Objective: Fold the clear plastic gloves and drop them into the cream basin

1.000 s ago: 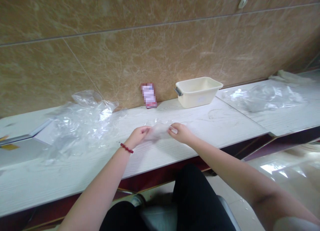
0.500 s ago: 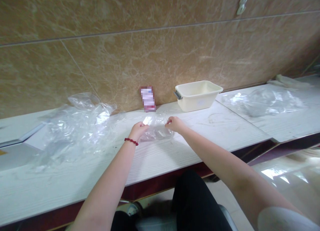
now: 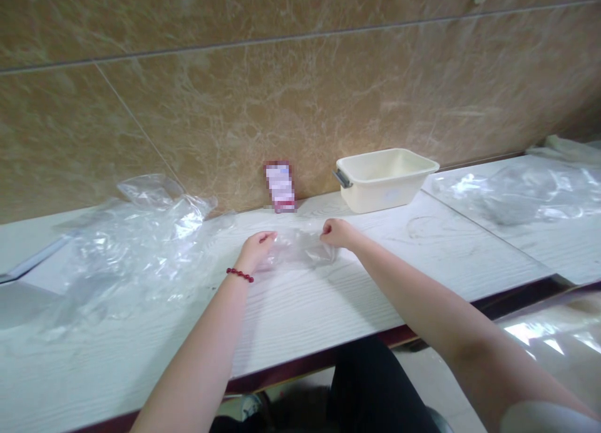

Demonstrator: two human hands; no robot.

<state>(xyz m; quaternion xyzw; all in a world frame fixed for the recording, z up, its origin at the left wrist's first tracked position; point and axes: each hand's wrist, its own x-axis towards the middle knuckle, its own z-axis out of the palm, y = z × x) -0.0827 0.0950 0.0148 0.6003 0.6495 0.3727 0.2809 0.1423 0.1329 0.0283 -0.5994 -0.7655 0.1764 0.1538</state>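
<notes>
A clear plastic bag [image 3: 300,248] stretches between my two hands, just above the white tabletop. My left hand [image 3: 257,248], with a red bead bracelet [image 3: 240,275] at the wrist, pinches the bag's left end. At the other end my right hand [image 3: 339,234] has its fingers closed on the plastic. The bag is see-through, and its exact edges are hard to make out. I see no contents in it.
Crumpled clear plastic bags [image 3: 141,245] are heaped at the left. A cream plastic bin [image 3: 387,186] with a grey handle stands by the wall, right of a propped, blurred-out phone-like object [image 3: 280,186]. More clear plastic [image 3: 521,192] lies far right. The white table [image 3: 300,320] ends before my knees.
My hands have drawn slightly apart, and the bag between them looks flatter and more stretched. The view has shifted a little, with the bin now farther right in it.
</notes>
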